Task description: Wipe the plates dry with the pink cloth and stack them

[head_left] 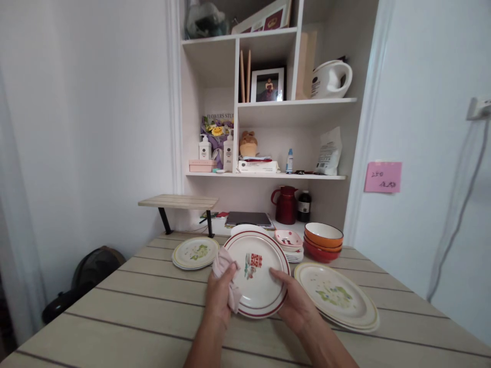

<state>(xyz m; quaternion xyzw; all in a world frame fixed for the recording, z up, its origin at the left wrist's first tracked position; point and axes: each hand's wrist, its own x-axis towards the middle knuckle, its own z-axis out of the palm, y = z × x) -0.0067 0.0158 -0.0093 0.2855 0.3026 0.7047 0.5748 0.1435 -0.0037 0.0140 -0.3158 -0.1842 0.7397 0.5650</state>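
Tilted up over the table's middle is a white plate [264,291] with red rim lines and a red printed character at its centre. My right hand [297,301] grips its right edge, thumb on the face and fingers behind. At the left edge, my left hand [220,294] is closed on a pale pink cloth [224,263] folded over the rim; its fingers are partly hidden. Flower-printed plates [197,253] lie stacked to the left. Larger oval flower plates [341,299] lie close by my right hand.
Behind the held plate stand small dishes [288,240] in a pile and nested orange and red bowls [322,240]. A red jug [286,204], a dark bottle [304,206] and a laptop [248,219] sit farther back. A small raised shelf [178,201] stands at the left rear.
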